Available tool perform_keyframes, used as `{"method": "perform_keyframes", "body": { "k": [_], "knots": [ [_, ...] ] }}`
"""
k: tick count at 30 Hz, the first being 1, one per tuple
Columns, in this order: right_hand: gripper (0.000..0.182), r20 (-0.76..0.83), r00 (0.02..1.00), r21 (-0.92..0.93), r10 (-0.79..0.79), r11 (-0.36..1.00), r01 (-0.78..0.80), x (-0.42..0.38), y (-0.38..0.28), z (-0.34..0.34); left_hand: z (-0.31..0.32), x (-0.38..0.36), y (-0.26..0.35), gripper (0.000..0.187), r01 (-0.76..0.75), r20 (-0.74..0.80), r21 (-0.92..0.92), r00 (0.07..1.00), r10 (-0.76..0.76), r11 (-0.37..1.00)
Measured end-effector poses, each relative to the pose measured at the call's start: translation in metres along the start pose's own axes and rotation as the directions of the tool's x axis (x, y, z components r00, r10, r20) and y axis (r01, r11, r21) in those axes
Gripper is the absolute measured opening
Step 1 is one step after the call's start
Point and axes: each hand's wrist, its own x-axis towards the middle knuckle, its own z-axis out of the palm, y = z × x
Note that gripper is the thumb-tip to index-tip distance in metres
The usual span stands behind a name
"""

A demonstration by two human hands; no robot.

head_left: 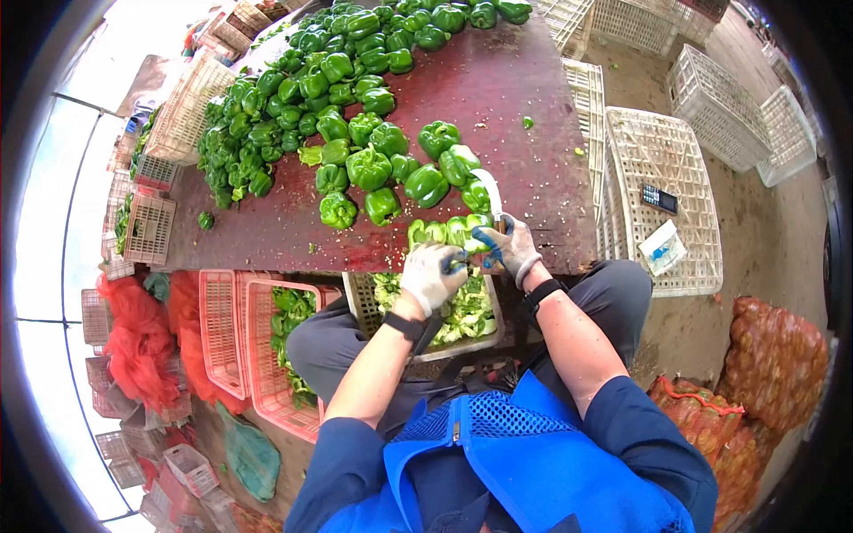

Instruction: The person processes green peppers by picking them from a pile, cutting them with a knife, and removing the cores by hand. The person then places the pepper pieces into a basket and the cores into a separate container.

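Note:
My right hand [513, 249], in a white glove with blue on the fingers, is closed round a knife [488, 191]. The pale curved blade points away from me over the table. Beside it, my left hand [434, 275], gloved the same way, is curled; whatever lies in its fingers is hidden. Just beyond both hands, cut green pepper pieces [426, 233] lie at the table's near edge. Whole green bell peppers [369, 169] are loosely grouped past them. Below my hands, a crate [484, 345] between my knees holds pale green cut pepper pieces [464, 313].
A large heap of green peppers [293, 98] covers the far left of the dark red table [498, 89]. Pink crates [258, 355] stand left of my legs. On a white crate [684, 169] at right lies a phone [659, 198]. Filled net sacks [769, 360] stand behind, at right.

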Motion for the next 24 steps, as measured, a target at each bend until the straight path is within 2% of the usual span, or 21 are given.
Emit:
{"method": "perform_keyframes", "body": {
  "k": [2, 3, 5, 6, 7, 8, 10, 12, 14, 15, 19, 21, 22, 24],
  "knots": [
    [0.035, 0.010, 1.000, 0.033, 0.013, 0.999, -0.013, 0.001, 0.003, 0.001, -0.002, -0.009, 0.008, 0.043, 0.011, -0.120, 0.145, 0.993, 0.007, 0.989],
    [0.035, 0.013, 1.000, 0.036, 0.015, 0.999, -0.016, 0.002, 0.006, 0.002, -0.001, -0.010, 0.009, 0.043, 0.014, -0.119, 0.148, 0.993, 0.004, 0.989],
    [0.036, 0.021, 0.998, 0.003, -0.060, 0.998, 0.060, 0.004, 0.011, 0.002, 0.007, -0.006, 0.009, 0.049, 0.124, -0.121, -0.013, 0.985, -0.124, 0.992],
    [0.038, 0.027, 0.995, -0.016, -0.098, 0.995, 0.099, 0.005, 0.010, 0.002, 0.014, -0.004, 0.007, 0.049, 0.124, -0.125, -0.014, 0.984, -0.125, 0.992],
    [0.041, 0.004, 0.993, -0.100, -0.122, 0.987, 0.122, 0.005, 0.009, 0.003, 0.021, -0.001, 0.005, 0.048, 0.197, -0.072, -0.095, 0.976, -0.204, 0.976],
    [0.041, 0.005, 0.992, -0.102, -0.126, 0.987, 0.125, 0.005, 0.008, 0.002, 0.027, 0.002, 0.003, 0.048, 0.269, -0.011, -0.170, 0.961, -0.275, 0.948],
    [0.043, -0.022, 0.981, -0.282, -0.191, 0.943, 0.178, 0.000, 0.001, 0.002, 0.033, 0.006, 0.002, 0.048, 0.251, -0.020, -0.178, 0.966, -0.258, 0.952],
    [0.045, -0.036, 0.978, -0.305, -0.206, 0.934, 0.185, -0.004, -0.004, 0.005, 0.036, 0.007, 0.003, 0.049, 0.229, -0.069, -0.256, 0.965, -0.254, 0.939],
    [0.046, -0.008, 0.978, -0.414, -0.211, 0.891, 0.189, -0.006, -0.009, 0.007, 0.035, 0.011, 0.003, 0.045, 0.275, -0.029, -0.254, 0.956, -0.291, 0.927],
    [0.046, -0.010, 0.981, -0.393, -0.194, 0.903, 0.175, -0.006, -0.007, 0.008, 0.034, 0.012, 0.004, 0.042, 0.321, 0.008, -0.251, 0.944, -0.330, 0.913],
    [0.043, -0.024, 0.990, -0.379, -0.138, 0.918, 0.119, -0.005, -0.005, 0.009, 0.034, 0.018, 0.001, 0.038, 0.320, 0.051, -0.195, 0.947, -0.316, 0.927],
    [0.039, 0.038, 0.975, -0.453, -0.217, 0.866, 0.210, -0.005, -0.006, 0.008, 0.035, 0.020, -0.004, 0.033, 0.224, 0.052, -0.350, 0.974, -0.220, 0.910],
    [0.039, 0.037, 0.976, -0.454, -0.216, 0.866, 0.209, -0.006, -0.005, 0.009, 0.035, 0.019, -0.004, 0.033, 0.224, 0.053, -0.351, 0.974, -0.220, 0.909],
    [0.033, 0.007, 0.973, -0.395, -0.231, 0.893, 0.215, -0.008, -0.009, 0.012, 0.037, 0.019, -0.003, 0.028, 0.285, 0.044, -0.507, 0.951, -0.306, 0.813]
  ]
}}
